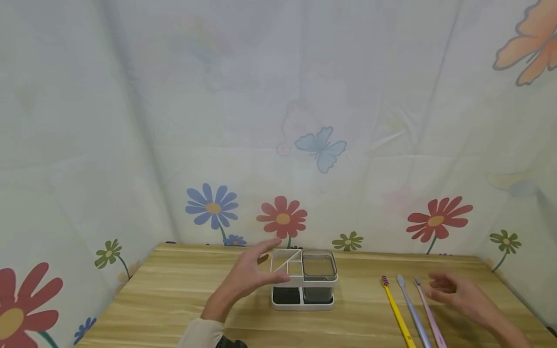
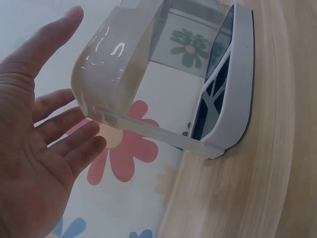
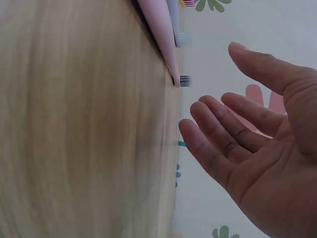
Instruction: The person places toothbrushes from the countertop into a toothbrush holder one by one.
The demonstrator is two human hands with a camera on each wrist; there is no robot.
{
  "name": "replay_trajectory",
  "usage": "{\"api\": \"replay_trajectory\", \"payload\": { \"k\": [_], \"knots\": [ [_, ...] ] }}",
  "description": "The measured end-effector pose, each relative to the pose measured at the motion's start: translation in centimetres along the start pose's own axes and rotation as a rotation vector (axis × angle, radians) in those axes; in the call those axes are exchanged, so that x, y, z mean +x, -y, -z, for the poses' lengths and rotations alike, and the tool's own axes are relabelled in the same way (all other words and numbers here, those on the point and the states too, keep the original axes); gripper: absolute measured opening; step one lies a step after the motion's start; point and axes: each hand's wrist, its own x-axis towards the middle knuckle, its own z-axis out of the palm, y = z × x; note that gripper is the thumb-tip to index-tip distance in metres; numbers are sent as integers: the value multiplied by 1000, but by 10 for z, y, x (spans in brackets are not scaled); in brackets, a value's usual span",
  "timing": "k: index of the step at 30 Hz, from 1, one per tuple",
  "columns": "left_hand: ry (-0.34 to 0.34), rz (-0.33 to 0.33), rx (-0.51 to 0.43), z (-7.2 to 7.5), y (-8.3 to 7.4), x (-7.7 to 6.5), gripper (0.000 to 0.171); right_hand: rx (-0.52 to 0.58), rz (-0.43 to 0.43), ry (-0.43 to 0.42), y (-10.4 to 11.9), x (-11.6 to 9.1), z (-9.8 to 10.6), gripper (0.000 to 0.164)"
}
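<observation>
Above a table (image 1: 174,299), the left hand (image 1: 245,275) (thumb and fingers spread) flanks a divided holder (image 1: 304,280); the right hand (image 1: 467,296), fingers parted, hovers beside a pink toothbrush (image 1: 430,313).

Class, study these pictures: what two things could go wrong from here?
1. The left hand is spread close beside the holder; a careless move might knock or shift it.
2. The pink toothbrush lies close to the lavender toothbrush, so the right hand, if it picks up the pink one, might nudge its neighbour.
</observation>
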Motion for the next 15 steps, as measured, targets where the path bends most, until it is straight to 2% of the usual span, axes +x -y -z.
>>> {"api": "replay_trajectory", "payload": {
  "k": [10,15],
  "knots": [
    [22,12,-3,-5,2,2,84,-19,-39,39,-5,1,-8,67],
    [25,11,36,-5,2,4,83,-1,-20,55,-6,0,-10,59]
  ]
}}
